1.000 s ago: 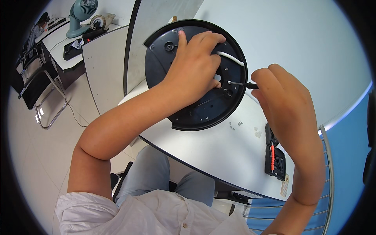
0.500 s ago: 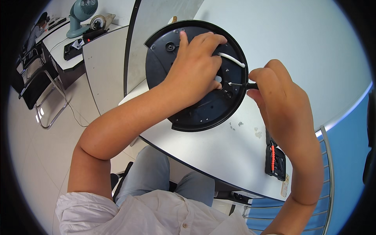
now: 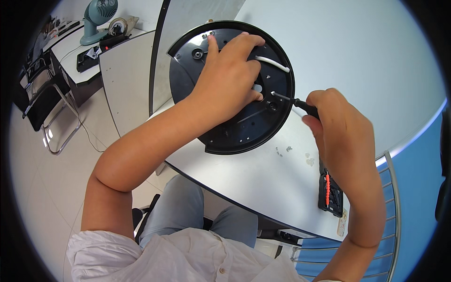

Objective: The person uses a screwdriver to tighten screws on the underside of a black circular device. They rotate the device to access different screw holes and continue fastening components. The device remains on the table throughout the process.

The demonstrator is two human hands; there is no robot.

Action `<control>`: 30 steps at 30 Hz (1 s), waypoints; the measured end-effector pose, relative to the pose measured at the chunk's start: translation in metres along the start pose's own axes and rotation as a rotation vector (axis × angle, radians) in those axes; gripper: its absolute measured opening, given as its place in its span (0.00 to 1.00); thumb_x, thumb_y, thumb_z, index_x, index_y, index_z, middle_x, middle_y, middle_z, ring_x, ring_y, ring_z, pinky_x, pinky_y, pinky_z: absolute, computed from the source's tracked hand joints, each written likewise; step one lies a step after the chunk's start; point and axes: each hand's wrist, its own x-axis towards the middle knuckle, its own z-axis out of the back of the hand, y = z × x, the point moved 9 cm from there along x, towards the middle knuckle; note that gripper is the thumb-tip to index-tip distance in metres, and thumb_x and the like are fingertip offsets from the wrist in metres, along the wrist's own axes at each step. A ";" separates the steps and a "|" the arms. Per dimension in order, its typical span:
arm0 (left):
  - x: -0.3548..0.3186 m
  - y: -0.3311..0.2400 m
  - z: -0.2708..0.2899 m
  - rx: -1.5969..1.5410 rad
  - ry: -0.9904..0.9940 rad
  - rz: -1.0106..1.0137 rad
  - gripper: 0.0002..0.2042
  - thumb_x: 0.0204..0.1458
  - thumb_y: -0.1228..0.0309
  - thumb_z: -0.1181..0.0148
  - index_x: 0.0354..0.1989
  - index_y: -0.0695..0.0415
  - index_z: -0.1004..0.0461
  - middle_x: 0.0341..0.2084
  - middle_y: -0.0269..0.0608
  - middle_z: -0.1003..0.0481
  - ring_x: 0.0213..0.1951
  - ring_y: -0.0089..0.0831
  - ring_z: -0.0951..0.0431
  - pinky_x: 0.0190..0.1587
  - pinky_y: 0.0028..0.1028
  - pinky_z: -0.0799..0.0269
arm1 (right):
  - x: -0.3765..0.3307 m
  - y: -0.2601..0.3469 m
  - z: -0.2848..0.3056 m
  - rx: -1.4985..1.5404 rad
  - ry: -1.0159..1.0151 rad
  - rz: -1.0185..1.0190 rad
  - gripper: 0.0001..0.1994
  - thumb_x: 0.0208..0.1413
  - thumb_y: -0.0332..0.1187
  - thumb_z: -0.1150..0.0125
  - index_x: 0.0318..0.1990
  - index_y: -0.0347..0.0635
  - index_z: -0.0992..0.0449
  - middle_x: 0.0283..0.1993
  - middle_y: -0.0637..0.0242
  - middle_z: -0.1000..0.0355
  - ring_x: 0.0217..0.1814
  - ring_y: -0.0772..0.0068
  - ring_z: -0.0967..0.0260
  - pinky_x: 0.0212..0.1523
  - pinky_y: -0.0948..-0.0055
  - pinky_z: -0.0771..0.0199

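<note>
While the black round plate (image 3: 256,124) stands tilted toward the viewer over the left end of the white surface (image 3: 263,181), both hands are engaged on it.

Left hand (image 3: 225,77): laid over the face of the plate and gripping it, fingers spread toward the upper rim, thumb at the central opening (image 3: 257,88).

Right hand (image 3: 345,113): closed around the dark handle of a screwdriver (image 3: 305,107), just outside the plate's right rim. Slim metal shaft crosses that rim; its tip meets a small screw (image 3: 273,93) beside the central opening.

Plate, details: raised dark rim, a step cut into the left side, several moulded holes. A white tube (image 3: 275,63) runs across the upper right face to the rim. Whether the lower rim rests on the surface cannot be told.

Loose screws (image 3: 289,148): small silver-coloured group, lying beyond the plate's lower right rim, well in from the near edge of the surface.

Translucent bits (image 3: 309,160): small cluster, to the right of the loose screws; kind unclear.

Black case (image 3: 334,199): open, near the right corner of the surface, partly covered by the right wrist; contains an orange ribbed rod (image 3: 327,190).

Label (image 3: 342,223): stuck at the right corner, beside the case.

Surroundings: pale partition (image 3: 127,80) past the left end of the surface; behind it, a teal fan (image 3: 96,21) and black chair (image 3: 44,105). Metal railing (image 3: 393,197) beyond the right corner.
</note>
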 end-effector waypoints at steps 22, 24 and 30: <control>-0.001 -0.004 -0.005 -0.001 0.013 -0.024 0.15 0.33 0.73 0.25 0.23 0.59 0.30 0.57 0.41 0.37 0.62 0.45 0.39 0.62 0.66 0.52 | 0.015 0.005 0.013 0.099 -0.137 0.017 0.11 0.46 0.22 0.36 0.38 0.39 0.29 0.26 0.61 0.35 0.28 0.61 0.33 0.28 0.68 0.34; -0.001 -0.004 -0.006 0.002 0.015 -0.024 0.15 0.33 0.73 0.26 0.23 0.59 0.30 0.58 0.41 0.37 0.62 0.45 0.39 0.62 0.66 0.52 | 0.015 0.003 0.014 0.113 -0.142 0.040 0.12 0.45 0.21 0.36 0.38 0.40 0.28 0.24 0.62 0.37 0.27 0.62 0.34 0.27 0.69 0.35; 0.000 -0.006 -0.005 -0.017 0.016 -0.027 0.15 0.33 0.74 0.26 0.23 0.59 0.30 0.58 0.41 0.37 0.62 0.45 0.39 0.62 0.66 0.51 | 0.012 0.009 0.005 0.095 -0.140 0.141 0.09 0.45 0.24 0.34 0.35 0.40 0.27 0.25 0.62 0.34 0.24 0.63 0.35 0.24 0.69 0.37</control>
